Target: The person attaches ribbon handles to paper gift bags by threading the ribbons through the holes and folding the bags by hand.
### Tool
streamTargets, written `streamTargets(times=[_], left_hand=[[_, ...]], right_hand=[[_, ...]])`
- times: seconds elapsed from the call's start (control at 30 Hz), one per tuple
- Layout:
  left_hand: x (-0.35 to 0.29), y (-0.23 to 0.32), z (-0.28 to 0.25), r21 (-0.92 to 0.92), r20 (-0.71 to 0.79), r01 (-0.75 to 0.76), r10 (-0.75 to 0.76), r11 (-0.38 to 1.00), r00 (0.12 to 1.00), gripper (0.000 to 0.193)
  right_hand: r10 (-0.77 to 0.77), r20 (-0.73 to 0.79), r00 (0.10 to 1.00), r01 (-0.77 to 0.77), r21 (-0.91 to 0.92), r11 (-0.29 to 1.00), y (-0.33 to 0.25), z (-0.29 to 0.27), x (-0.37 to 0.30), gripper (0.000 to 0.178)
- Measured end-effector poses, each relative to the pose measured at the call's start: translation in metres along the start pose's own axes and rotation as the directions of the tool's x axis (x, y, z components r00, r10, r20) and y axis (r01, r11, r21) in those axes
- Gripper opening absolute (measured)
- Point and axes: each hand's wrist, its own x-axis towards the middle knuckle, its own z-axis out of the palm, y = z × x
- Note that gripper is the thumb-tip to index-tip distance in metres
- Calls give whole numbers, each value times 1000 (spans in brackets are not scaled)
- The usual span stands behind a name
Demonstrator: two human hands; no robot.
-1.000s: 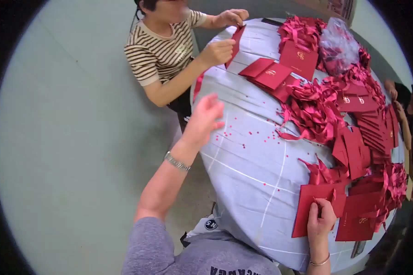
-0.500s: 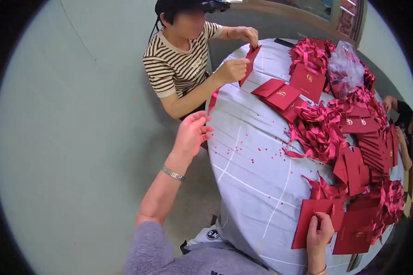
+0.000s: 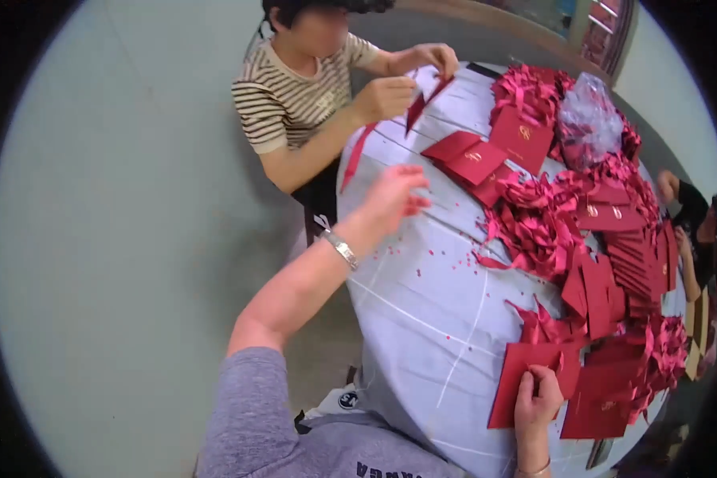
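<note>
My left hand (image 3: 394, 197) is over the near left part of the table, slightly blurred. Its fingers are loosely bent and apart, with nothing between them. On the right, my right hand (image 3: 539, 396) rests over a red paper gift bag (image 3: 506, 394) lying flat on the table. Thumb and fingers of that hand are pinched together at the bag's face; exactly what lies between the fingertips is partly hidden. Beside it lies another red bag (image 3: 593, 402). Just beyond are red ribbons (image 3: 542, 323) and more red bags (image 3: 593, 295).
A round table with a pale cloth (image 3: 410, 319) bears small red dots. Red ribbon heaps (image 3: 534, 227), folded red bags (image 3: 474, 159) and a clear plastic bag (image 3: 589, 119) lie farther off. A co-worker's hands (image 3: 390, 95) hold a red bag. Another person (image 3: 685, 207) sits right.
My left hand has moved right and up, from beside the table edge to over the cloth. My right hand stays at the red bag. The co-worker's bag has been turned a little.
</note>
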Motion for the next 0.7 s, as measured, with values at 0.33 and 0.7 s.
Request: streamTargets(times=[0.33,0.7], left_hand=[[4,38,63,-62,170,-77,86,995,982,31],[-5,10,181,237,560,-459,266,857,785,5]], right_hand=[[26,35,999,-26,-2,1000,11,-2,-5,9],[-3,13,1000,3,-44,999,12,-2,4,8]])
